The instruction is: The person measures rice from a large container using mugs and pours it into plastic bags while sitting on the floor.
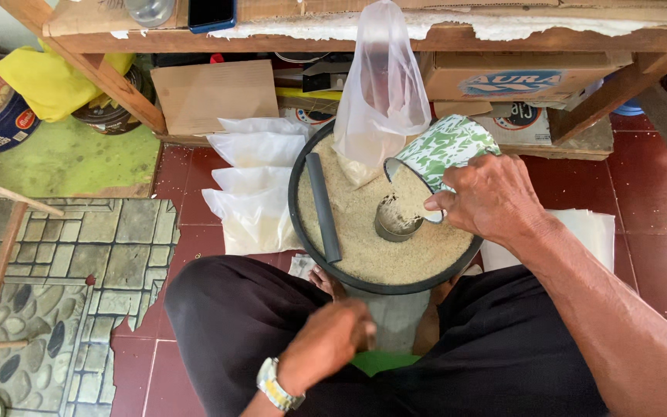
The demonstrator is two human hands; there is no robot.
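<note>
Mug: green-and-white patterned mug (443, 147), held over the far right part of the round black basin (303, 166).
Mug direction: tipped on its side; long axis runs from upper right down to lower left, mouth toward the lower left and the grain.
Mug look: leafy green print on white, dark rim; grain shows at its mouth.
Mug and hand: right hand (492, 199) is just right of and below the mug, fingers clamped on its rim and side.
Left hand: left hand (332, 340) rests low over the lap, fingers curled together, a wristwatch (275, 384) on the wrist; whether it holds anything cannot be told.
Basin: stands on the red tiled floor (658, 177) between the person's knees, filled with pale grain (364, 239); a dark flat bar (323, 205) lies on the grain at the left, a small metal cup (393, 222) sits in the grain under the mug's mouth.
Bag: clear plastic bag (382, 85) hangs upright at the basin's far edge, touching the mug's left side, some grain at its bottom.
Packed bags: filled white bags (252, 177) lie stacked on the floor just left of the basin.
</note>
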